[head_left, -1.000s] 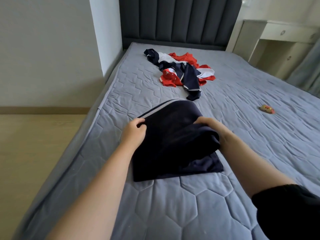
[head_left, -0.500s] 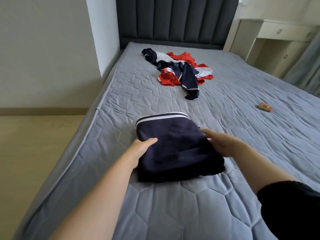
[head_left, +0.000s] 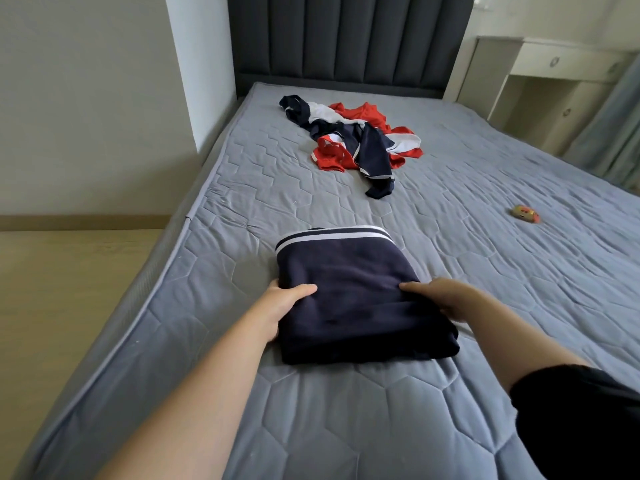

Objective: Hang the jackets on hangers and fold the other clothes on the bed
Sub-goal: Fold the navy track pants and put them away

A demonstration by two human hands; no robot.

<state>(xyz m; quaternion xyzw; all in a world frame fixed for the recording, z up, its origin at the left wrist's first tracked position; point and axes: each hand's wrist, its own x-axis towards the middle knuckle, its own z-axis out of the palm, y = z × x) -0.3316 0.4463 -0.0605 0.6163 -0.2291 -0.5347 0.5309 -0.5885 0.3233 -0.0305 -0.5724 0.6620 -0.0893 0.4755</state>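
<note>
The garment, navy with a white-striped band along its far edge, lay folded into a thick square on the near part of the bed, between the person's two arms. The left hand held its left edge, thumb laid over the top and the fingers out of sight beneath or behind the cloth. The right hand rested on the right side with its fingers fairly straight across the top, pressing more than grasping. Whether any finger was tucked under that edge I could not tell.

To my eye the folding of this piece was as good as finished, and the hands were squaring it off or making ready to shift it. Farther up the bed, well apart from the garment and nearer the headboard, a pile of red, white and navy clothes lay tangled and untouched. A small orange thing sat off to the right on the cover.

The next move, as I judged it, called for letting go without disturbing the fold, or sliding the square aside with both hands, then reaching well forward for the pile. The pieces there would need pulling apart first, to tell jacket from the rest. I saw no hanger anywhere.
</note>
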